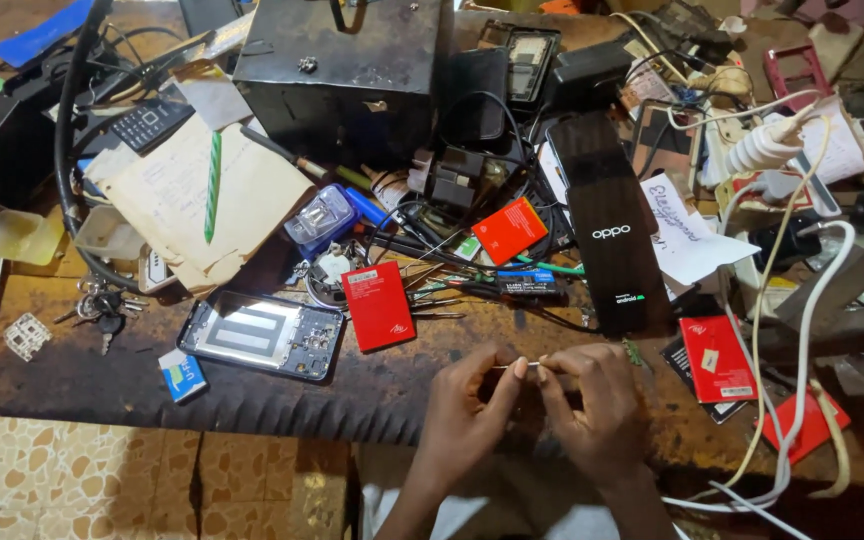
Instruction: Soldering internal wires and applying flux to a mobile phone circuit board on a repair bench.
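My left hand [467,415] and my right hand [597,405] meet near the front edge of a worn, cluttered workbench [102,375]. Between their fingertips they pinch a thin, pale wire-like piece [524,365], too small to tell what it is. Just beyond my hands lies a black smartphone [609,225] with its screen lit. A red flat battery [378,305] lies to the left of it, and an opened phone body [262,335] with bare insides rests further left.
A black metal box [342,70] stands at the back. Papers with a green pen [212,185], a keypad phone [152,122], keys [102,305], red battery packs [717,357], white cables [802,350] and tangled wires cover the bench. Tiled floor [102,480] shows below left.
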